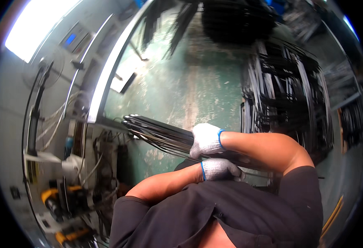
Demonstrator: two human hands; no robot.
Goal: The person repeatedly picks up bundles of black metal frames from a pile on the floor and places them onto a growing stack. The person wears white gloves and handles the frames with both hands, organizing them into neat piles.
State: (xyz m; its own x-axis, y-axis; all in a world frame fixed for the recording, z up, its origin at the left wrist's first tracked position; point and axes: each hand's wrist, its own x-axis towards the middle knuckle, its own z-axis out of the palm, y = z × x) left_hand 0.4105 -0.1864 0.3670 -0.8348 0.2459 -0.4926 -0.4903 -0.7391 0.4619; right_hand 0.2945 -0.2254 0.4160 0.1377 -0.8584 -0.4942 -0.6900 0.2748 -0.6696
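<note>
Mid-frame, the white-gloved right hand [206, 139] grips long black strips [160, 134], the white-gloved left hand [221, 169] closed or not, I cannot tell; upper-left blue screen [71, 39] illegible.

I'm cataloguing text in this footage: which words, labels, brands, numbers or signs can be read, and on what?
None can be read.
Blue screen on the grey box, upper left: too small and blurred.
Held bundle of dark strips: no lettering distinguishable.
Yellow-and-black equipment, lower left: no legible marking.

Right hand [206, 139] beyond left hand [221, 169]
</note>
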